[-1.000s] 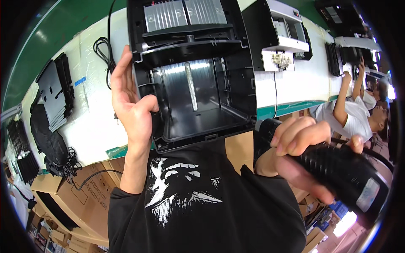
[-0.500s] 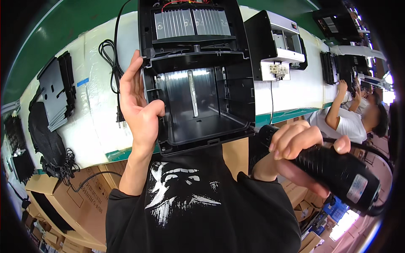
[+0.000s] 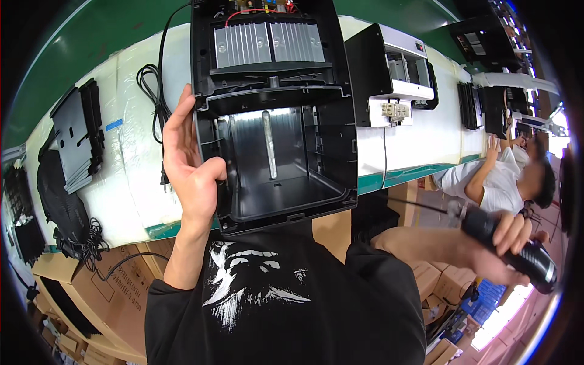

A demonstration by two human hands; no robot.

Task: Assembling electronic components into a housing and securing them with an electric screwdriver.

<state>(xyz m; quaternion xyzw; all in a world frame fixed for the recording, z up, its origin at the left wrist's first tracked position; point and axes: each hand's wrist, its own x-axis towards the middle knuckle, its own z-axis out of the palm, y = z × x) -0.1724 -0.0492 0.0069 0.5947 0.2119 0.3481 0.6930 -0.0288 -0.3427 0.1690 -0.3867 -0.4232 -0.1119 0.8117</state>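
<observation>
A black box-shaped plastic housing [image 3: 338, 137] stands in front of me with its hollow inside facing up. Two ribbed metal heat sinks [image 3: 242, 46] and a red wire sit in its far part. My left hand [image 3: 193, 173] grips the housing's left wall, fingers along the outside and thumb bent over the rim. Off to the right, away from the housing, my right hand [image 3: 508, 246] is wrapped round a black electric screwdriver [image 3: 479, 227]. Its long thin bit points left, toward the bench edge.
On the white bench [image 3: 137, 182] lie a coiled black cable [image 3: 152, 91] and grey-black panels [image 3: 73, 134] at left. A white-and-black device with a terminal block [image 3: 396, 112] stands right of the housing. Cardboard boxes [image 3: 121, 292] are below the bench. A co-worker [image 3: 499, 173] sits at far right.
My right hand has swung the screwdriver away from the housing's near right corner, out to the right, and its bit now shows. The left hand keeps its hold on the wall.
</observation>
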